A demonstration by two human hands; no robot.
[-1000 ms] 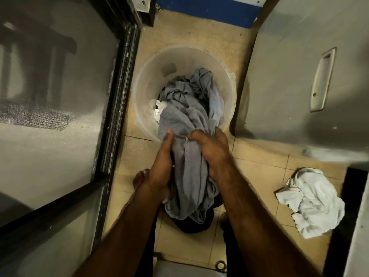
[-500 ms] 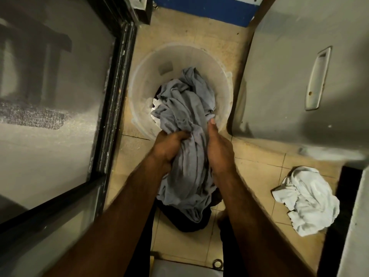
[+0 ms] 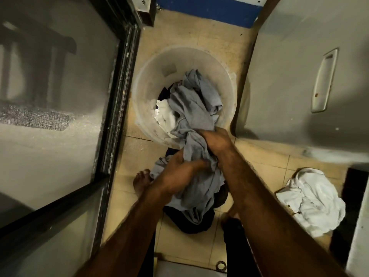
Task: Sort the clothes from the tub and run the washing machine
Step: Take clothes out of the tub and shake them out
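Fabric fills both hands. We see the left hand (image 3: 180, 170) with its fingers curled into a bunch of the long crumpled grey cotton garment (image 3: 194, 108). The right hand (image 3: 217, 139) is closed around the same garment a little higher, at the near rim of the round translucent white plastic tub (image 3: 148, 80). The upper part of the garment lies in the tub, over a white cloth (image 3: 163, 114). Its lower part hangs down over a dark garment (image 3: 191, 225) on the beige tiled floor (image 3: 179, 246).

The tub stands between a dark-framed glass sliding door (image 3: 60, 126) on the left and a grey metal appliance with a recessed handle (image 3: 295, 86) on the right, close to both. A bare foot (image 3: 141, 181) stands just beside the hanging cloth. A crumpled white garment (image 3: 311, 198) lies apart on the floor, to the right of the right forearm. The forearms hide part of the dark garment.
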